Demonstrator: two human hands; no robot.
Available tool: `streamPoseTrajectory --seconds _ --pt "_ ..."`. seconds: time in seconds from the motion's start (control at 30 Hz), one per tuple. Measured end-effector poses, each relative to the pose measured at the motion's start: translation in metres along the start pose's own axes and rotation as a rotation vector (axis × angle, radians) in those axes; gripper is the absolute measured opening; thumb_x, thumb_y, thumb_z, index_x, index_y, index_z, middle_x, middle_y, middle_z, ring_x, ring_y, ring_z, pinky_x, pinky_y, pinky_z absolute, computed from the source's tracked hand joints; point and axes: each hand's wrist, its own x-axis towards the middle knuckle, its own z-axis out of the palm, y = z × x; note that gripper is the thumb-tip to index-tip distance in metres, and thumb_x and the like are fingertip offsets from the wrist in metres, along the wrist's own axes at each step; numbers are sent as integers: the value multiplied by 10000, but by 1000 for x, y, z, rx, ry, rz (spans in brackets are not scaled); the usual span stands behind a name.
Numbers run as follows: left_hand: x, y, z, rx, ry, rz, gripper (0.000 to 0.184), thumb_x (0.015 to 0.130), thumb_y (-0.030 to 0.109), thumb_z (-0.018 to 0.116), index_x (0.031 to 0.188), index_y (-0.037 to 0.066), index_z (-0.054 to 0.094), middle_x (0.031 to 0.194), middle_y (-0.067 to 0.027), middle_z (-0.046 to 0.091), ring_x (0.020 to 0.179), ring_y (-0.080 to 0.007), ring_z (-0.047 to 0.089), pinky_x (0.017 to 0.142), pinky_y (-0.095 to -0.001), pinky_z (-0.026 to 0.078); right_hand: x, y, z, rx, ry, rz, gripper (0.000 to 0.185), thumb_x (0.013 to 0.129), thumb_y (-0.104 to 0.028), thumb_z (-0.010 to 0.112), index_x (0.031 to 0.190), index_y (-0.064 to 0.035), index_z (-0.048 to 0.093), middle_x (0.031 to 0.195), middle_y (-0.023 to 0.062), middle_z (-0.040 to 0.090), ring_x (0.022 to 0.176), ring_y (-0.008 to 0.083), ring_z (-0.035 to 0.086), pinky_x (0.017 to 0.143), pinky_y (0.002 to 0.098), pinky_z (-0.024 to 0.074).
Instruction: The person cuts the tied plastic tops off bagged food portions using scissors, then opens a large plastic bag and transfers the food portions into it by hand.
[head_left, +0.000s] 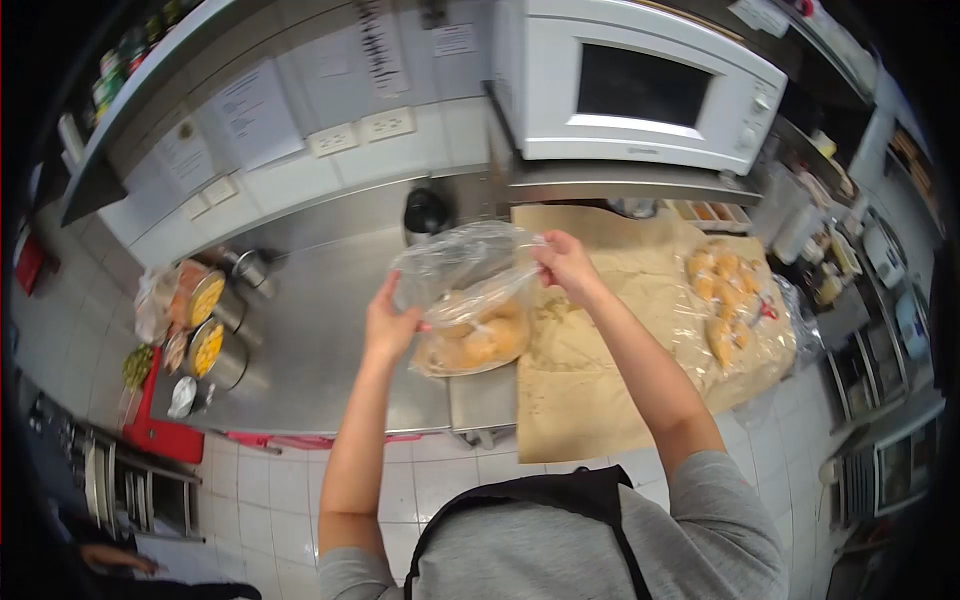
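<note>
Between my hands hangs a clear plastic bag (455, 265) with several round, golden-brown pieces (488, 340) at its bottom, which look like bread rolls. The bag's mouth faces up and is spread wide. My left hand (392, 318) is closed on its left edge, thumb against the plastic. At the upper right edge, my right hand (566, 265) pinches the rim. Below and to the right lies a crumpled sheet of brown paper (590, 410) with crumbs on it. A second clear bag of similar rolls (722, 290) rests on the paper's right side.
A steel counter (320, 345) runs left, with metal containers of yellow pieces (208, 345) at its end. Behind the paper, a white microwave (650, 90) sits on a raised shelf. A black round object (427, 210) stands near the wall. Another person's hand (120, 558) shows lower left.
</note>
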Motion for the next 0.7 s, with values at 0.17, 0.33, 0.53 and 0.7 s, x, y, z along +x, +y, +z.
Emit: streamPoseTrajectory --seconds 0.17,0.33,0.53,0.7 --pt "3 7 7 107 1 97 698 677 -94 459 1357 -4 329 1184 -191 537 554 -101 565 472 -243 484 -50 -21 -57 -84 -211 128 655 839 -403 599 1315 -69 296 961 122 609 753 187 613 626 349 500" --pt "-24 30 15 205 -41 8 587 778 -27 474 1349 73 379 1347 -201 390 655 -112 579 482 -212 490 -89 73 -207 -1298 -207 13 757 716 -417 691 1329 -142 342 1273 195 428 1138 347 461 907 450 417" --pt "-39 18 28 373 162 -19 391 875 175 552 1263 152 517 1386 -217 340 724 -114 613 444 -202 450 -150 64 -354 -1553 247 678 968 548 -524 750 1370 -283 299 1459 189 156 1281 500 217 986 541 328" --pt "-41 24 53 541 331 -100 371 881 301 544 1219 149 561 1162 -197 560 489 -84 533 405 -203 386 -132 94 -412 -1512 99 538 991 496 -465 783 1352 -217 351 1382 212 286 1244 471 303 962 529 360"
